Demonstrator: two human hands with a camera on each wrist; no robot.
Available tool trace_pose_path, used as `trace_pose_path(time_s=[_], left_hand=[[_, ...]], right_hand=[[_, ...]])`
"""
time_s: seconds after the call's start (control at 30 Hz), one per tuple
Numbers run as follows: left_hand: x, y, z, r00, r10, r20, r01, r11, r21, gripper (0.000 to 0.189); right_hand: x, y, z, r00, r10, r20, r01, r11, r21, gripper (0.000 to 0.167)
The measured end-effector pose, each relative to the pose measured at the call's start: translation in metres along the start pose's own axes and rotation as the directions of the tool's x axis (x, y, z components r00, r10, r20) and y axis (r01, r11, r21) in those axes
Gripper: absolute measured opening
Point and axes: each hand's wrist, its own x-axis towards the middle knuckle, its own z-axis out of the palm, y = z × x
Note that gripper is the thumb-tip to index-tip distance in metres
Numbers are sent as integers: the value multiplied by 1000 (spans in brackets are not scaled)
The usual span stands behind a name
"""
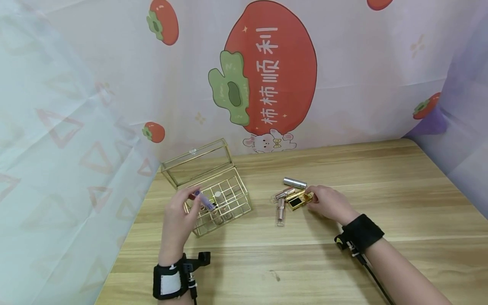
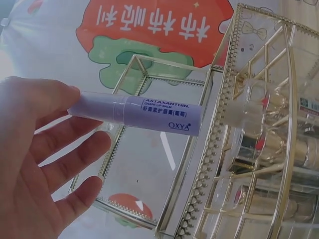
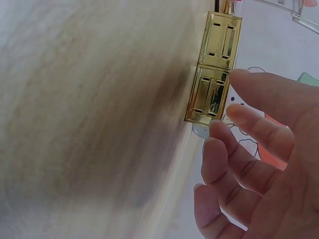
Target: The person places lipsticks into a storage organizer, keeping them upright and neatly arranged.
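A lavender lip balm tube [image 2: 162, 115] is pinched by its end between the thumb and fingers of my left hand [image 1: 178, 220], with its printed end pointing into the open glass box [image 1: 244, 207]. The brass-framed box is divided into a grid, and several lipsticks [image 2: 271, 149] stand in its compartments. My right hand [image 1: 331, 204] holds one end of a gold square lipstick [image 3: 214, 67], thumb and fingertips at its edge. Around it lie a silver tube [image 1: 295, 183] and two rose-gold lipsticks with clear caps, one pointing toward me [image 1: 281, 212].
The box's glass lid [image 1: 196, 163] stands raised at the back. Behind the wooden table [image 1: 248, 271] hangs a white cloth [image 1: 347, 63] printed with persimmons, and another cloth [image 1: 68, 169] covers the left side. Each wrist wears a black strap [image 1: 362, 233] with a camera and cable.
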Motion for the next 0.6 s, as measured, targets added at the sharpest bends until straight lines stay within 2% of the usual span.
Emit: trace_pose_path(time_s=[0.23, 0.6], left_hand=[[-1, -5, -4, 1000, -16, 3, 16, 999, 48, 23], [-3, -10, -6, 999, -49, 12, 48, 994, 94, 23]], right_hand=[[-1, 0, 0, 1000, -4, -4, 4, 1000, 9, 34], [0, 0, 1, 1000, -3, -9, 3, 1000, 0, 41]])
